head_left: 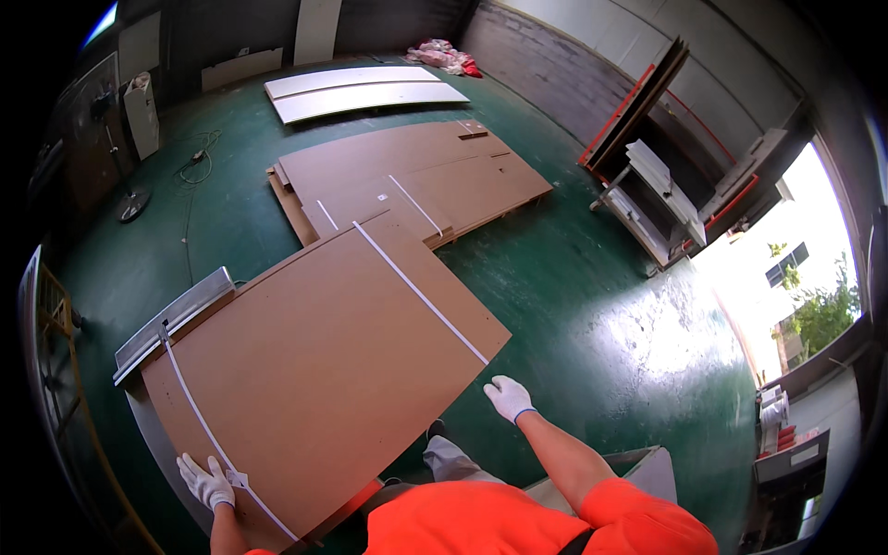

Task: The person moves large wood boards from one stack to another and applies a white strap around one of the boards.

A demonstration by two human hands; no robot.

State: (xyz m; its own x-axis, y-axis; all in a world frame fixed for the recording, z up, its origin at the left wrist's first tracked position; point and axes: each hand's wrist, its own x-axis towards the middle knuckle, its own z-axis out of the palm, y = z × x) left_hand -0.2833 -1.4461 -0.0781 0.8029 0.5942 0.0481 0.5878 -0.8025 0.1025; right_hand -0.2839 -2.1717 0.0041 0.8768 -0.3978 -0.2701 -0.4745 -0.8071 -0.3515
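A large flat brown cardboard pack [314,361] lies in front of me, with two white straps running across it. My left hand [205,481], in a white glove, rests flat on its near left part, fingers spread. Beside that hand, a loose white strap end [239,479] sticks up from the left strap. My right hand [510,399], gloved too, hovers just off the pack's right corner, near where the right strap [421,291] goes over the edge. Its fingers are slightly bent and appear to hold nothing.
Silver metal profiles [176,324] lie along the pack's far left side. Beyond it sit another brown cardboard stack [370,176] and white panels [365,88]. A fan [132,205] and a cable [196,157] are left; a panel rack [652,199] stands right, near a bright doorway.
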